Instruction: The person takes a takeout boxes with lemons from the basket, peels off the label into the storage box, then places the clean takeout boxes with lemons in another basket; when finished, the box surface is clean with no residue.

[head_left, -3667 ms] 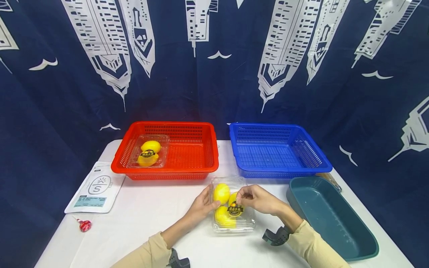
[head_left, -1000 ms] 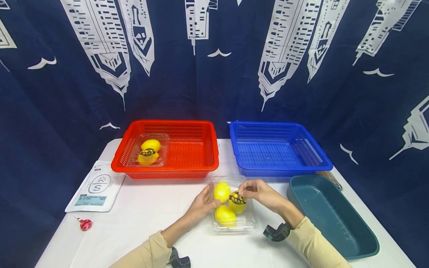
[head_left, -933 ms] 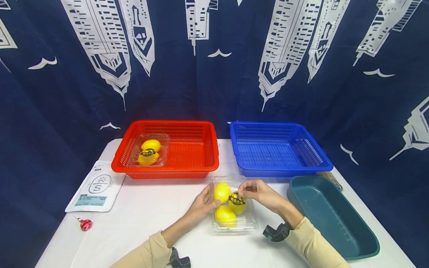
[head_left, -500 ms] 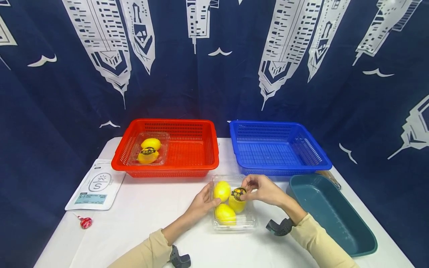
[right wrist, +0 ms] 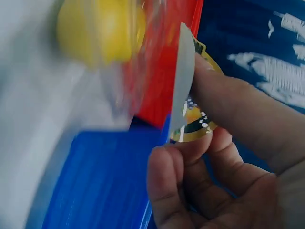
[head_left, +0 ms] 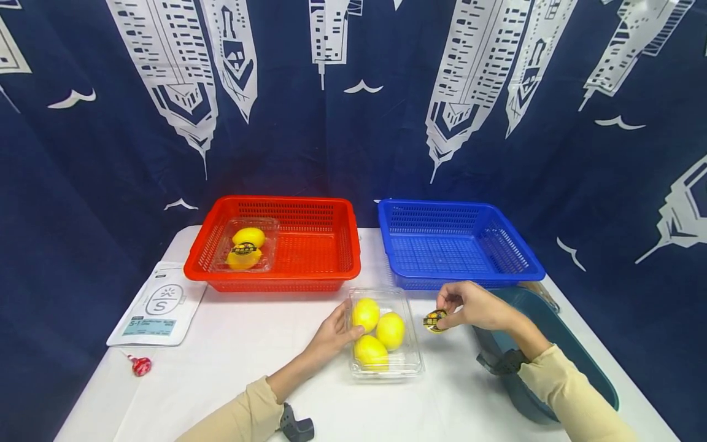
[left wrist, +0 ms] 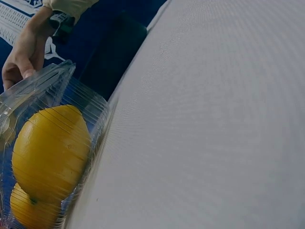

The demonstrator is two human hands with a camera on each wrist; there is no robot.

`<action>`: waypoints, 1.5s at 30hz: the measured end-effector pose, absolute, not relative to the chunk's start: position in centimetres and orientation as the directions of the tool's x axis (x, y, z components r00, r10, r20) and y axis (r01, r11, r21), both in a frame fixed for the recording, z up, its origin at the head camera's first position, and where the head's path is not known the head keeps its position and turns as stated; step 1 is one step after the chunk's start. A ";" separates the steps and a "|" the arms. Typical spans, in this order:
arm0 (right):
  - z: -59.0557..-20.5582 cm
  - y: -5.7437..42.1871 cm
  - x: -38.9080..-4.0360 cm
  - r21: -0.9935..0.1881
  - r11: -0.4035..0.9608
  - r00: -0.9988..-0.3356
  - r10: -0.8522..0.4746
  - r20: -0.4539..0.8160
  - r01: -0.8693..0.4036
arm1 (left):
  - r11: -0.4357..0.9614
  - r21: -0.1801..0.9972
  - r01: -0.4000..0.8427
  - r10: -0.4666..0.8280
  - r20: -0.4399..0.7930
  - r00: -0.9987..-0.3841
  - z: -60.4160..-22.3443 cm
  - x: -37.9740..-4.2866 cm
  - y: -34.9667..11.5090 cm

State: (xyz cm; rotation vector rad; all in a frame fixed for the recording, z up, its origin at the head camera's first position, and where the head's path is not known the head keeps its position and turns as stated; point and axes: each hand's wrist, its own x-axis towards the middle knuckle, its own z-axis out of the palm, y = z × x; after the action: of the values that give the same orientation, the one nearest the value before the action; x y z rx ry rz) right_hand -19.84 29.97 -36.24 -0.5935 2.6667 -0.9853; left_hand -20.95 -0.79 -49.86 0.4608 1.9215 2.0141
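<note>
A clear plastic clamshell box [head_left: 411,362] with three lemons [head_left: 371,354] in it lies on the white table in the head view. My left hand [head_left: 330,337] holds its left side, thumb over the lid's edge. The left wrist view shows a lemon [left wrist: 52,152] through the ribbed wall; the left fingers are hardly seen there. To the right of the box, my right hand [head_left: 477,307] pinches a round black-and-gold sticker [head_left: 434,320] between thumb and fingers, off the lid. In the right wrist view the sticker [right wrist: 193,124] is bent, its pale back partly showing.
Behind stand a red basket [head_left: 309,285], holding another labelled lemon box [head_left: 272,248], and a blue basket [head_left: 464,283]. A dark green tub [head_left: 585,362] sits right, under the right forearm. A white pouch [head_left: 160,307] and a red lollipop [head_left: 140,366] lie left.
The sticker has come off the box lid and moved right in my right hand. My left hand and the box have stayed in place. The dark green tub appears shifted slightly.
</note>
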 end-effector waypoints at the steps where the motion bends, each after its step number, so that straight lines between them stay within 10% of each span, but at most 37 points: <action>1: -36.1 30.6 -19.9 -0.661 0.701 -0.897 -0.431 -0.095 -0.267 | -0.045 0.999 -0.007 0.440 0.014 -0.898 -49.9 -21.0 -0.8; 45: -42.9 44.1 -22.7 -0.526 0.838 -0.964 -0.241 -0.111 -0.149 | -0.063 0.998 -0.016 0.448 0.014 -0.894 -50.3 -21.2 -0.9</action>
State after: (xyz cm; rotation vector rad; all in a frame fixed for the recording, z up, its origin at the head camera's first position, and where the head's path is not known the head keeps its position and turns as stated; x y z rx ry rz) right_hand -22.68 44.11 -42.87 -0.3044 2.8440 -0.7927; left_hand -21.18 -0.86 -50.31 0.4634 1.8958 2.0273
